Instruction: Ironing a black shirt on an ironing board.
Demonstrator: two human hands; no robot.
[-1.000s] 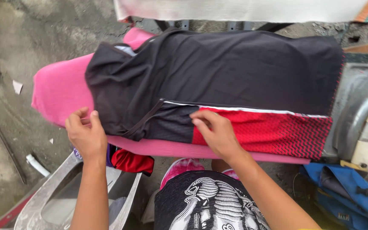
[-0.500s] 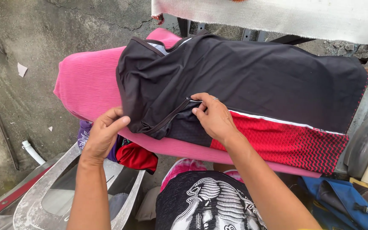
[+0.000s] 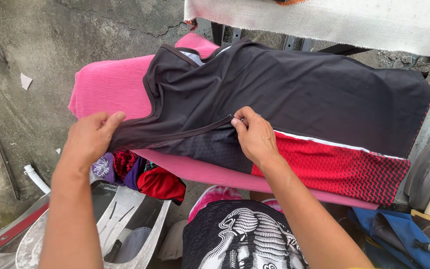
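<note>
Left hand [image 3: 89,138] grip clamped on black jersey [image 3: 294,89] edge, right hand [image 3: 255,137] pinching seam, pink cloth [image 3: 110,94] beneath

A blue bag [image 3: 409,236] lies at lower right. A metal basin [image 3: 140,234] sits below, with a white pipe [image 3: 36,178] on the concrete floor [image 3: 31,45].

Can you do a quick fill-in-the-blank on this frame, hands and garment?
The left hand pulls the edge of the ____ and red jersey.
The jersey lies on a ____ cloth.
The right hand pinches the jersey's seam beside its ____ patterned panel.

Missing words: black; pink; red
</note>
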